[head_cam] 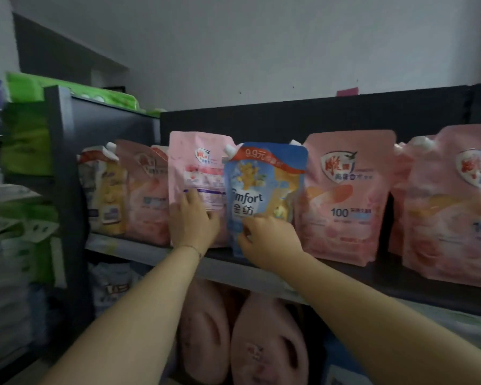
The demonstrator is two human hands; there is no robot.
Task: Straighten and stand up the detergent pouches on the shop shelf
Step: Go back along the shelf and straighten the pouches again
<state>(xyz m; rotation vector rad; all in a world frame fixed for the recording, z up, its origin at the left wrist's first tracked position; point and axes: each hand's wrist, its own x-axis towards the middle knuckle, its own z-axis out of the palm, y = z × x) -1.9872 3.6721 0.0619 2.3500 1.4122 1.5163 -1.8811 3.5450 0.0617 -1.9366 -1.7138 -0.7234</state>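
Note:
A blue Comfort pouch (264,187) stands upright at the front of the dark shelf (395,276). My right hand (270,240) grips its lower part, fingers curled on the front. Left of it stands a pink pouch (195,173) showing its back label. My left hand (193,222) lies flat against its lower front, fingers straight. More pink pouches stand to the right (345,195) and far right (453,209). To the left are another pink pouch (147,195) and a yellow and white pouch (106,190).
A dark upright panel (64,168) bounds the shelf on the left, with green packs (25,140) beyond it. Pink bottles (267,345) sit on the shelf below. A dark back panel (289,118) rises behind the pouches.

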